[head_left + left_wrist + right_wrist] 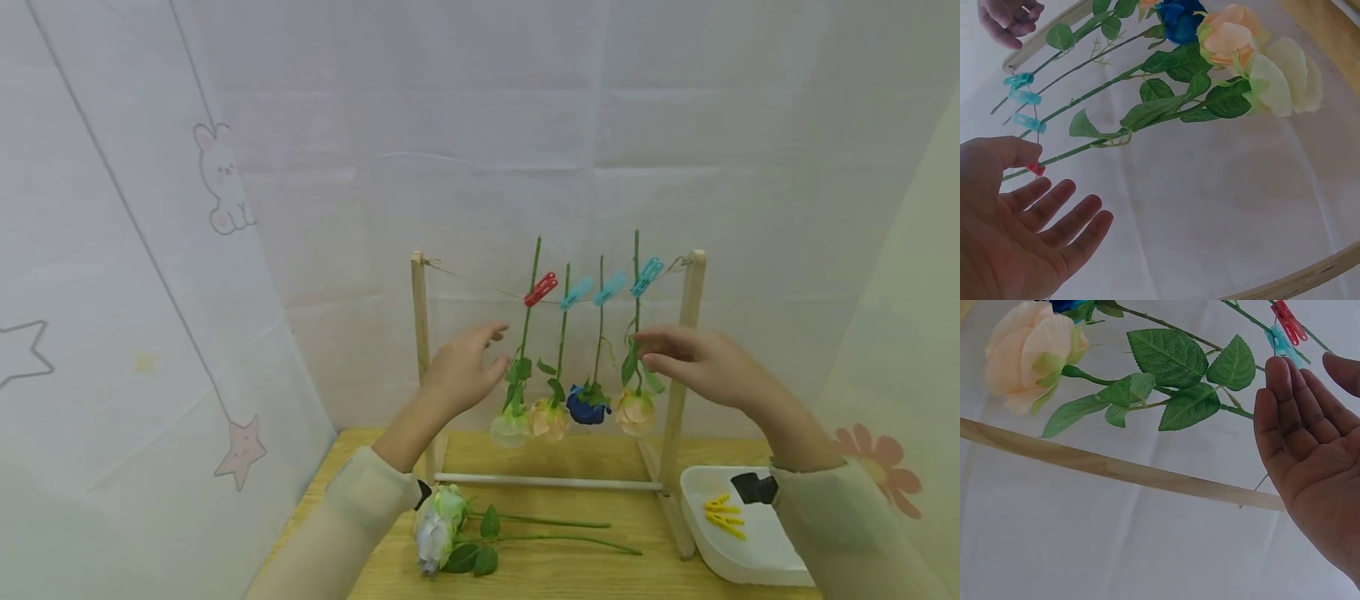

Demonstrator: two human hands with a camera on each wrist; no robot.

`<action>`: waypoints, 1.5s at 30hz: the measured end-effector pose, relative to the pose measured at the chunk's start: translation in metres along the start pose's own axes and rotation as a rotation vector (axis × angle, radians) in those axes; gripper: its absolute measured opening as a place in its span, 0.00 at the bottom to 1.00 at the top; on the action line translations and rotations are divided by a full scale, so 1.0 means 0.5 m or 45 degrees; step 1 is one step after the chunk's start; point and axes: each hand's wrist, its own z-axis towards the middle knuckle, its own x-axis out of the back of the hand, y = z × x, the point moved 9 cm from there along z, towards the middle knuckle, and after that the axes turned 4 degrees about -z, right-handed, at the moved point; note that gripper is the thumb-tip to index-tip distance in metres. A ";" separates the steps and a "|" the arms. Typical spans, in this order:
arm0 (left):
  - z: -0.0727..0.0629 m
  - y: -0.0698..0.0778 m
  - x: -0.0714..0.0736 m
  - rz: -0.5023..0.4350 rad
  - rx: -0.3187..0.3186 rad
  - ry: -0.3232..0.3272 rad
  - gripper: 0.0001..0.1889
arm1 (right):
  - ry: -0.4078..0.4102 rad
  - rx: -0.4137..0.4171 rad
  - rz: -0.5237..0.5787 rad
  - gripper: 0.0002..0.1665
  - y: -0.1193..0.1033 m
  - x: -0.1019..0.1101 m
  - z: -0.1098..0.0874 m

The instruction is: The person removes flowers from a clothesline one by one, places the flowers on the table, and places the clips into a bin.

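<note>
Several artificial roses hang head down from a string [480,287], held by clothespins. From left to right they are a whitish-green rose [512,428] under a red clothespin [540,290], a peach rose [550,422], a blue rose [588,406] and another peach rose [636,414]. Light blue clothespins [647,277] hold the last ones. My left hand [465,368] is beside the whitish-green rose's stem, fingers spread and holding nothing. At the rightmost stem, my right hand [701,364] has its fingers extended near the leaves [1169,356]; whether they touch is unclear.
The string spans a wooden frame [692,308] with a white lower bar [547,482]. In front, more artificial roses [442,525] lie on the wooden table [570,575]. A white tray [738,571] at right contains yellow clothespins [723,518]. Printed white sheets [480,167] surround the table.
</note>
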 end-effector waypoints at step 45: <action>0.081 -0.039 -0.059 -1.130 0.311 -0.060 0.22 | -0.042 -0.130 0.156 0.27 -0.105 -0.002 0.222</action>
